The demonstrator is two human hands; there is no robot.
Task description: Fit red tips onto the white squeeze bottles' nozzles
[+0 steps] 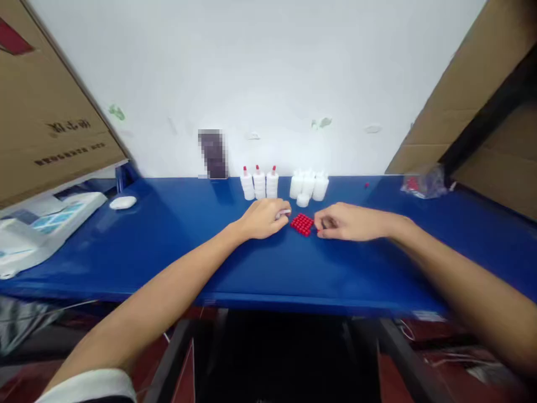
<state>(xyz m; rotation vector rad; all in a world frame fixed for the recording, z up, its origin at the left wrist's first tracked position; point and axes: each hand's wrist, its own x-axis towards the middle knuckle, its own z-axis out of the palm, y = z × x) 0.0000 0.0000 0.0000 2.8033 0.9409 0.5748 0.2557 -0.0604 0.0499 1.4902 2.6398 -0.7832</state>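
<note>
My left hand is closed around a small white piece, mostly hidden by the fingers; it looks like a nozzle lid. Just to its right, small red tip caps lie in a tight block on the blue table. My right hand pinches at the right edge of this block, with a bit of red showing at its fingertips. Behind the left hand stand three white squeeze bottles with red tips. Several white bottles without red tips stand further right, a short white piece in front of them.
The blue table meets a white wall. On the left are a white device, a white oval object and a big cardboard box. A clear bag with red pieces and a stray red piece lie at right.
</note>
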